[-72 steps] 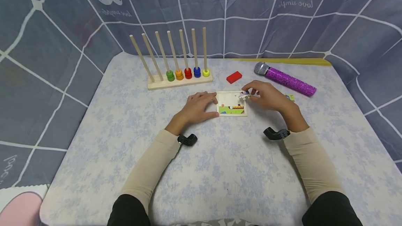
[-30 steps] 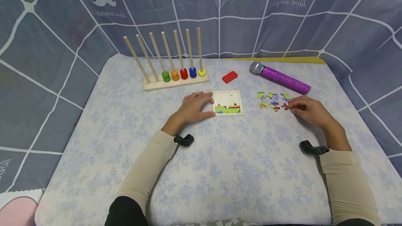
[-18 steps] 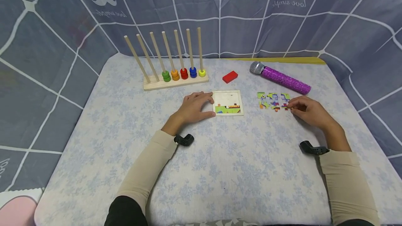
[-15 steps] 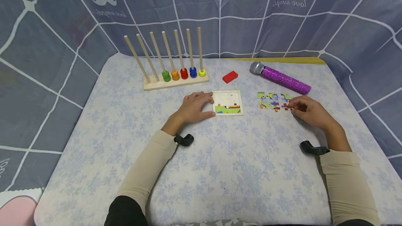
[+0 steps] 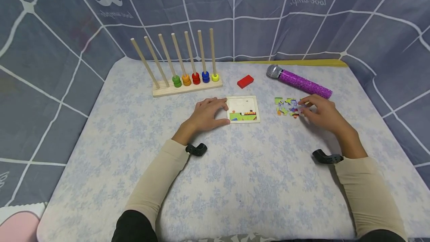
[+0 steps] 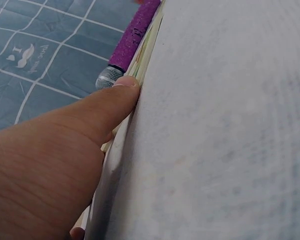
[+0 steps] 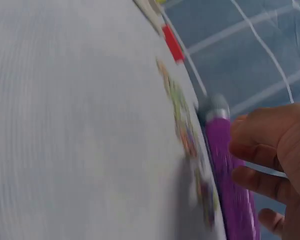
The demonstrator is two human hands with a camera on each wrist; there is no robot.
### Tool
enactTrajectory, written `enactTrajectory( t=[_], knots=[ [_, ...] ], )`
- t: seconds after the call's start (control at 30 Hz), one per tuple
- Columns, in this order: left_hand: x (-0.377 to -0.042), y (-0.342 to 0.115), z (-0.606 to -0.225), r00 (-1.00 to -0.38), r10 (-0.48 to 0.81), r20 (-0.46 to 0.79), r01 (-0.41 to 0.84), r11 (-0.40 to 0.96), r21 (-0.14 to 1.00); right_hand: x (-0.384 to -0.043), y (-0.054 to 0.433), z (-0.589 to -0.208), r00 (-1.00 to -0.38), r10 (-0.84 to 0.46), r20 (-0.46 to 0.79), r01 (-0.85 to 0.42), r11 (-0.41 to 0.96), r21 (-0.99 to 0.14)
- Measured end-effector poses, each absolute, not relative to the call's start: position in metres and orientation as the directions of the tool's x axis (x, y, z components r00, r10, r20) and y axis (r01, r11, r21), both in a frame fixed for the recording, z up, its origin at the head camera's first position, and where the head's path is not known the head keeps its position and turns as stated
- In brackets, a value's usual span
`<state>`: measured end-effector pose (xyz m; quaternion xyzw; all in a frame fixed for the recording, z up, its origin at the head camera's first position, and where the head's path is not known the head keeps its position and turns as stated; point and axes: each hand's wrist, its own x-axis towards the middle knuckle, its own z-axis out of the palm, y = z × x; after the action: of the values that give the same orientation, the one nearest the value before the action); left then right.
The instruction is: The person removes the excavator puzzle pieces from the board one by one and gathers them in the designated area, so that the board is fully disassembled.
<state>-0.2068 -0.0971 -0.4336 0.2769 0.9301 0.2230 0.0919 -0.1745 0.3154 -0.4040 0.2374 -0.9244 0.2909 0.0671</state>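
My left hand (image 5: 207, 115) holds the left side of a small wooden puzzle tray (image 5: 240, 104), thumb at its near corner and a finger at its far corner. A green picture strip with part of a train fills the tray's bottom; bare wood shows above. In the left wrist view my thumb (image 6: 117, 97) presses the tray's edge. My right hand (image 5: 322, 115) hovers over the right end of a group of colourful jigsaw pieces (image 5: 284, 106), covering some of them. Its thumb and fingers are loosely bent and apart, and nothing shows between them in the right wrist view.
Behind the pieces lies a purple glitter microphone (image 5: 304, 83). A red block (image 5: 245, 81) sits beyond the tray. At back left stands a wooden peg rack (image 5: 188, 89) with coloured rings. A grey-blue curtain (image 5: 215, 6) hangs behind the table.
My right hand carried a piece at the tray, then went to the right end of the pieces and touched one there. Now it has shifted up and left over them. My left hand stays put.
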Motion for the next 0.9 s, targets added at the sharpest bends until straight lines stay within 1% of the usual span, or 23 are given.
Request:
enactTrajectory(
  t=[0.07, 0.13, 0.2, 0.3, 0.43, 0.5, 0.6, 0.73, 0.9],
  knots=[
    [-0.207, -0.098, -0.433, -0.831, 0.554, -0.047, 0.471, 0.748, 0.468, -0.181, 0.293, -0.398, -0.846, -0.458, 0.274, -0.533, 0.696, -0.482],
    [-0.207, -0.098, -0.434, -0.832, 0.553, -0.045, 0.47, 0.746, 0.471, -0.189, 0.266, -0.394, -0.817, -0.525, 0.239, -0.569, 0.668, -0.48],
    [-0.207, -0.098, -0.434, -0.832, 0.554, -0.043, 0.47, 0.743, 0.476, -0.197, 0.236, -0.391, -0.79, -0.589, 0.169, -0.587, 0.648, -0.486],
    [-0.209, -0.097, -0.435, -0.828, 0.56, -0.037, 0.48, 0.741, 0.469, -0.206, 0.192, -0.388, -0.754, -0.656, 0.024, -0.575, 0.643, -0.505],
    [-0.211, -0.094, -0.435, -0.82, 0.571, -0.028, 0.495, 0.734, 0.465, -0.215, 0.151, -0.388, -0.713, -0.692, -0.113, -0.565, 0.663, -0.491],
    [-0.211, -0.093, -0.436, -0.818, 0.574, -0.026, 0.498, 0.73, 0.467, -0.217, 0.141, -0.388, -0.712, -0.686, -0.147, -0.559, 0.681, -0.474],
    [-0.21, -0.093, -0.437, -0.819, 0.574, -0.026, 0.498, 0.731, 0.466, -0.219, 0.132, -0.389, -0.731, -0.656, -0.188, -0.514, 0.711, -0.479],
    [-0.209, -0.095, -0.438, -0.823, 0.568, -0.022, 0.494, 0.734, 0.466, -0.219, 0.129, -0.391, -0.735, -0.642, -0.218, -0.467, 0.713, -0.523],
    [-0.207, -0.097, -0.437, -0.828, 0.56, -0.018, 0.486, 0.734, 0.475, -0.221, 0.128, -0.393, -0.718, -0.661, -0.216, -0.456, 0.682, -0.572]
  ],
)
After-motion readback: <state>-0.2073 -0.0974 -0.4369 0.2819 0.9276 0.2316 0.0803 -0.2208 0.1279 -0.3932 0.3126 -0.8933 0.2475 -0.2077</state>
